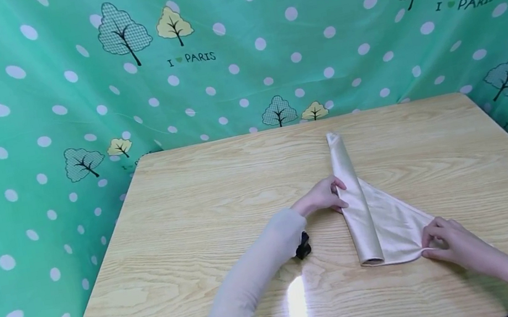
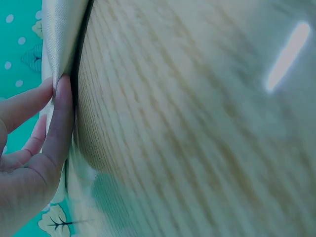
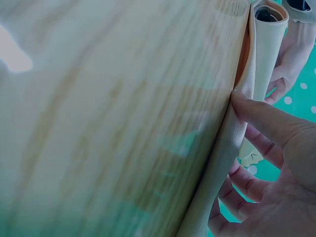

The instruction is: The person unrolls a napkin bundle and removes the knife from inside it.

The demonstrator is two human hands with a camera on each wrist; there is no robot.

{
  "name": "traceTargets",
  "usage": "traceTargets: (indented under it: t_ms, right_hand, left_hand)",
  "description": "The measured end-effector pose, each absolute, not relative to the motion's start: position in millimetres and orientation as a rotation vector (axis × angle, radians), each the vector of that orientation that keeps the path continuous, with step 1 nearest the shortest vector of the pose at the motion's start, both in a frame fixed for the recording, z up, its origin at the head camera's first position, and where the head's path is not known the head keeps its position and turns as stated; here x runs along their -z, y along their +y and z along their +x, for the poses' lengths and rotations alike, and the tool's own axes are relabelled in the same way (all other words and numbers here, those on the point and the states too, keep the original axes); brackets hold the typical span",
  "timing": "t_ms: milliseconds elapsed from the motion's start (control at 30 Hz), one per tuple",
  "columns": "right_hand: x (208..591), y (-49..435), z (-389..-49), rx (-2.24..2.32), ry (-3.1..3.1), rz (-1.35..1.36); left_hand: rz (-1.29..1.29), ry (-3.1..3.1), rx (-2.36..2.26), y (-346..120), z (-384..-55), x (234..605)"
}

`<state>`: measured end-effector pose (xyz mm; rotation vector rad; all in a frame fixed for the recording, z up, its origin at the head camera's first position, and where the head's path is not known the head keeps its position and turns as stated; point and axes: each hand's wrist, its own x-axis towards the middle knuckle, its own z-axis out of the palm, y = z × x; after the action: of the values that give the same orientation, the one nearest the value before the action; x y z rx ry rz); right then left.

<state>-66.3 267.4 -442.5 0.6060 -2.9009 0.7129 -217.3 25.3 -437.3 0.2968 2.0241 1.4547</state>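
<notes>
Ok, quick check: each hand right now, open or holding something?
Left hand: closed, pinching the pale cloth's rolled part.
Right hand: closed, pinching the cloth's unrolled part near its outer end.

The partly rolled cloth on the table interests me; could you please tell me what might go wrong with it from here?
The roll is hollow at its near end, so it might flatten or loosen if the left grip squeezes hard or lets go.

The flat part is gathered where the right grip pinches it, so creases could get rolled in.

The flat part also narrows away from the roll, so further rolling may come out uneven.
</notes>
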Motion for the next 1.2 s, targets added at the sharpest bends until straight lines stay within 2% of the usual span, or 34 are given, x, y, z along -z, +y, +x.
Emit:
traceTargets:
  t_ms: [367,633,833,1200]
  right_hand:
    - [443,267,-67,-0.714,-2.912,0.602]
    - [442,267,-66,-0.731,-2.916,0.61]
    - [437,265,-68,-0.792,-3.111,0.502]
    - [437,266,-68,-0.78,-3.107,0.513]
  left_hand:
    - [0.46,2.259,-1.244,27,-216,433]
    - [0.708,2.562,-0.797,27,-219,423]
    - [0.816,2.558,-0.823,33,-218,412]
    - [0.908,2.548,-0.71,49,-211,417]
